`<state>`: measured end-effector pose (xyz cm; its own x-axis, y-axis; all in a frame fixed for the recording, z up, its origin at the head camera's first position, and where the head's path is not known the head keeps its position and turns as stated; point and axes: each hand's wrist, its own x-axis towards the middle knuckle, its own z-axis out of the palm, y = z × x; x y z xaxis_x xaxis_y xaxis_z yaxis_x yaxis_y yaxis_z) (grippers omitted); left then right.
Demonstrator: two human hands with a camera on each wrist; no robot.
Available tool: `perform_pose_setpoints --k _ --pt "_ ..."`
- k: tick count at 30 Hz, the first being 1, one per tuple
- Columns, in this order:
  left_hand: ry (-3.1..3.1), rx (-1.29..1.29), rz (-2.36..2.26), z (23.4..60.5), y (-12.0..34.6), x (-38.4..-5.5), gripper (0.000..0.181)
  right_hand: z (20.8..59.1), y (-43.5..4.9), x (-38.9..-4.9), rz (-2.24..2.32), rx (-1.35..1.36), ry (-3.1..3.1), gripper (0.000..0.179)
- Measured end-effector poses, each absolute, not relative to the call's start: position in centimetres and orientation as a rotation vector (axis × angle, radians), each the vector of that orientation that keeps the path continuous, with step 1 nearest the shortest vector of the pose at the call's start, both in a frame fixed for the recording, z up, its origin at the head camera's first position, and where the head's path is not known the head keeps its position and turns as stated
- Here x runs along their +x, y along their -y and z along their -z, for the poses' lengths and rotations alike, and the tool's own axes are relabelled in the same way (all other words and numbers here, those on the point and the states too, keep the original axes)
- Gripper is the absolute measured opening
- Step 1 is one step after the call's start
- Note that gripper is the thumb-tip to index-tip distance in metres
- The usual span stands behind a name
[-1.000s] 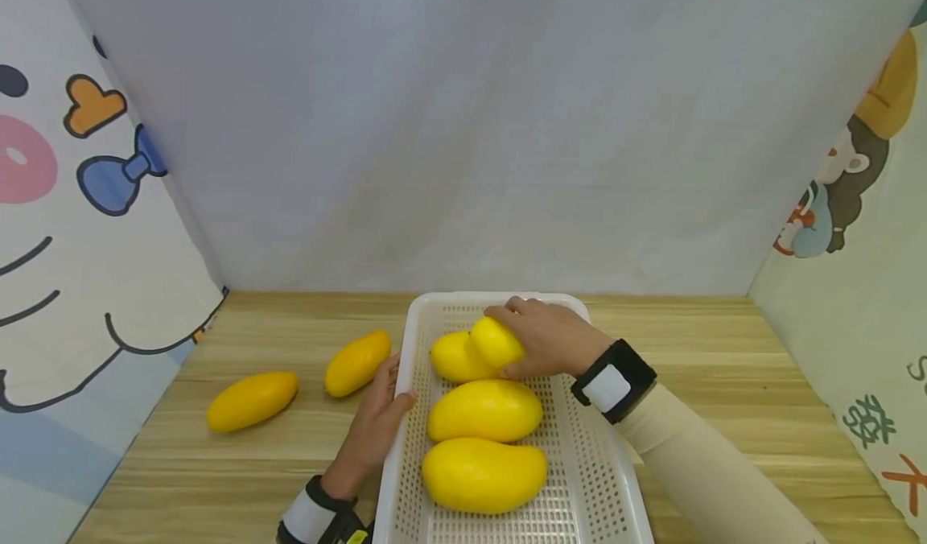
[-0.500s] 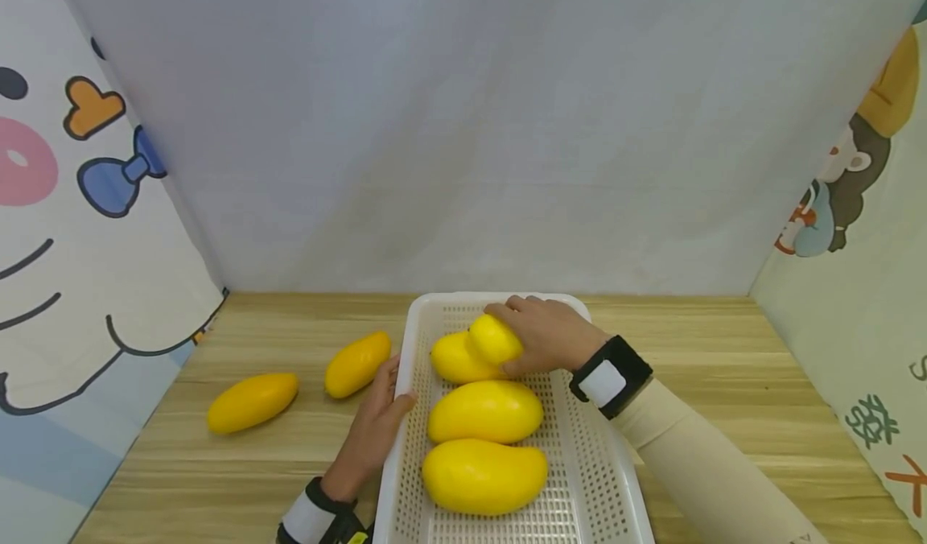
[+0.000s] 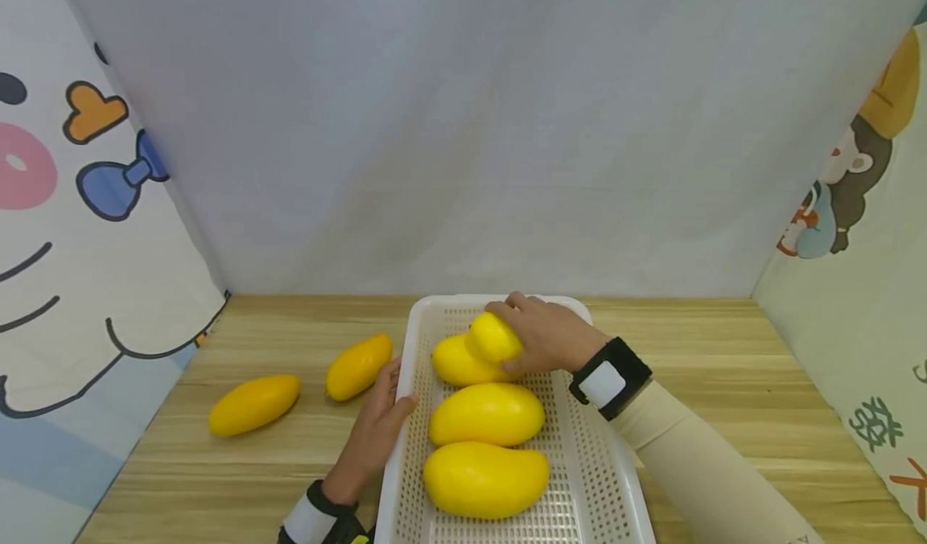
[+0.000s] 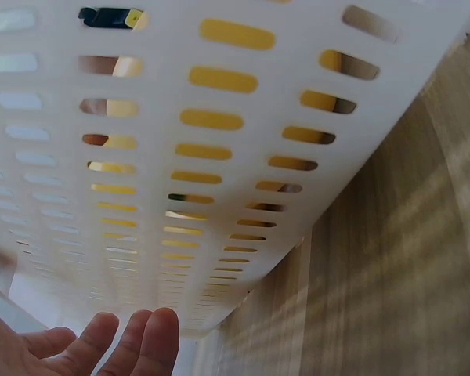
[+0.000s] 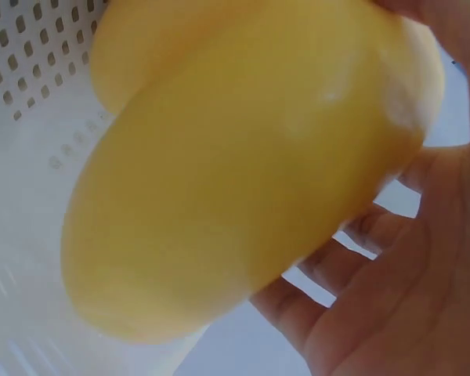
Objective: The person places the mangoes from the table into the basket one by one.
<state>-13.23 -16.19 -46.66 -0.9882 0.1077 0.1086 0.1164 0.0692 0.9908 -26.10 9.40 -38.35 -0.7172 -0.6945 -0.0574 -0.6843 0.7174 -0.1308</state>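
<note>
My right hand (image 3: 552, 335) grips a yellow mango (image 3: 496, 339) at the far end of a white perforated plastic basket (image 3: 608, 480). The right wrist view shows the gripped mango (image 5: 243, 180) large, with fingers curled along its side. It leans over another mango (image 3: 456, 359) inside the basket. Two more mangoes, a middle one (image 3: 487, 415) and a near one (image 3: 485, 480), lie crosswise in front. My left hand (image 3: 372, 427) holds the basket's left side, thumb over the rim and fingers outside. In the left wrist view those fingers (image 4: 160, 345) appear beside the slotted wall.
Left of the basket, two deeper-yellow mangoes lie on the wooden table (image 3: 710, 383): one close to my left hand (image 3: 358, 367), the other farther left (image 3: 253, 405). A plain pale backdrop (image 3: 463, 142) rises behind the table, and printed cartoon panels flank both sides.
</note>
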Motion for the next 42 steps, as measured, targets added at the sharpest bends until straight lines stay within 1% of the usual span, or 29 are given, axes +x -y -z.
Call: perform_pose_setpoints --k 4,31,42 --pt "2.299 -0.235 2.124 46.73 16.20 -13.26 0.056 38.38 -9.41 -26.16 0.179 -1.144 -2.820 0.078" --pt "2.307 -0.234 2.111 46.61 16.32 -13.10 0.057 38.37 -9.50 -26.02 0.121 -1.204 -2.892 0.082" --pt "2.316 -0.224 2.104 46.60 16.27 -13.07 0.057 38.48 -9.66 -25.99 0.127 -1.252 -2.900 0.081"
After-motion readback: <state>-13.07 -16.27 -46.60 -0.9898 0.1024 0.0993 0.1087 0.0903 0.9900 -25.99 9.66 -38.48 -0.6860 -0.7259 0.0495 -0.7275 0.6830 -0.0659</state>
